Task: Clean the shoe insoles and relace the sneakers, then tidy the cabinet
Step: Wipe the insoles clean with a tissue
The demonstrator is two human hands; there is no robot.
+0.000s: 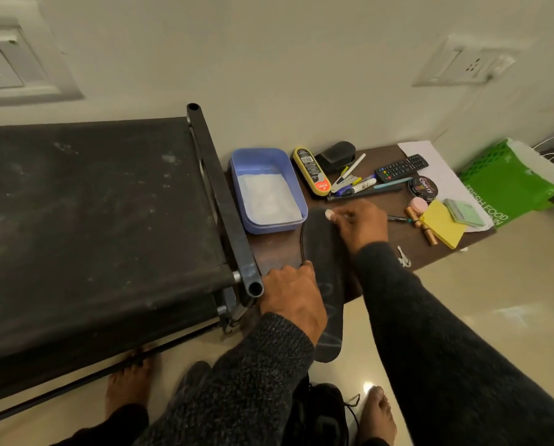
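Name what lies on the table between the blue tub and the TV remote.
In the head view: between blue tub and remote, a yellow shoe-polish applicator and loose pens and markers.

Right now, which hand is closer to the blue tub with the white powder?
The right hand. It pinches the insole's far end, right beside the blue tub's near corner. The left hand grips the insole's middle, further back toward the person.

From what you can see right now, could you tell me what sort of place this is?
Probably a room in a home: a low wooden table against a wall holds household clutter such as a TV remote and shoe polish tin, and a shopping bag sits on the tiled floor.
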